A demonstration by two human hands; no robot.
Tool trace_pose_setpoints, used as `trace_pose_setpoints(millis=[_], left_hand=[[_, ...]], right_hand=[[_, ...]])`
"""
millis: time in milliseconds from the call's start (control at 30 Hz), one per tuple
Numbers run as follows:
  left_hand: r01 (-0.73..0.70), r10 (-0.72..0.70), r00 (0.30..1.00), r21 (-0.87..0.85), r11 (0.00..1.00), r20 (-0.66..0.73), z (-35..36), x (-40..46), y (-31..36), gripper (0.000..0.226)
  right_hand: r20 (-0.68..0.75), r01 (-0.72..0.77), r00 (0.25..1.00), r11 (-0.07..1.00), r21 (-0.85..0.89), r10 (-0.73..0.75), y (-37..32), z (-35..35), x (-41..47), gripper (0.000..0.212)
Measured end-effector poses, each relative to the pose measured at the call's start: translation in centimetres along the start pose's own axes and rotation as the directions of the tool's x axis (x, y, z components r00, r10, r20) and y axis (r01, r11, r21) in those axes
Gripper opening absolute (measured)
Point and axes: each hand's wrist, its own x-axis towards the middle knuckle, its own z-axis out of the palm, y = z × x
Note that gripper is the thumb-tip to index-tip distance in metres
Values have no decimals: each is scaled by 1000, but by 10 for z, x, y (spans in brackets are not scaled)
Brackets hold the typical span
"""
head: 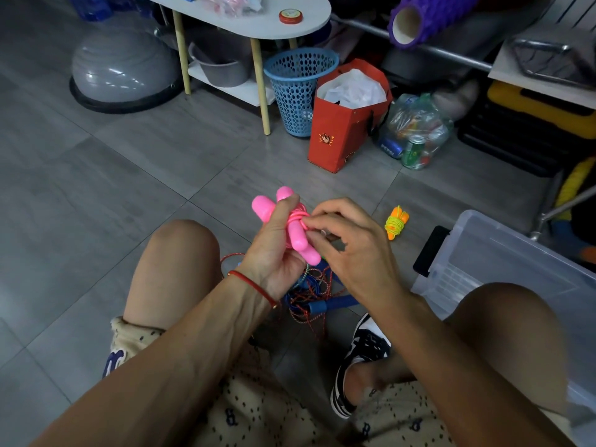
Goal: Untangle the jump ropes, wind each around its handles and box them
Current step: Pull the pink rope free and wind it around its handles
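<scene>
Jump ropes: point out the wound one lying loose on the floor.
The orange-handled rope, bound in yellow-green cord beside the clear box. The pink one is held; others lie tangled.

"PEPSI" showing on a blue can [392,149] lying inside a clear plastic bag [429,117] of empties.

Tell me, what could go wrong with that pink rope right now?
The cord wound around the pink handles could slip loose if the right hand, pinching at the wrap, lets go before the end is tucked. The left hand holds the handles above the tangled ropes on the floor, so a loose end might snag there. The clear box sits off to the right, so a careless toss could miss.
</scene>
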Motion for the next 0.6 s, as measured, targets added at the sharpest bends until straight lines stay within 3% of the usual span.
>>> trace_pose_setpoints(millis=[33,133,267,400,500,600], left_hand=[[-5,5,1000,27,1000,-1,0,-1,-1,27],[-57,60,998,116,992,-23,-2,-1,-3,40],[-50,48,999,170,984,14,-2,-1,-3,49],[-81,82,997,142,986,4,2,0,9,15],[-96,107,992,156,983,-69,-5,8,26,28],[-217,248,962,231,948,-113,-7,17,35,22]], right_hand=[[0,-2,1000,1000,-7,2,1,0,0,9],[-54,-37,998,999,13,37,-2,3,0,3],[-79,-179,977,967,180,196,-6,-2,4,6],[152,-383,924,831,403,351,-4,-11,5,7],[257,-457,889,782,424,380,6,-27,6,10],[318,-455,882,804,383,348,7,-26,-1,12]])
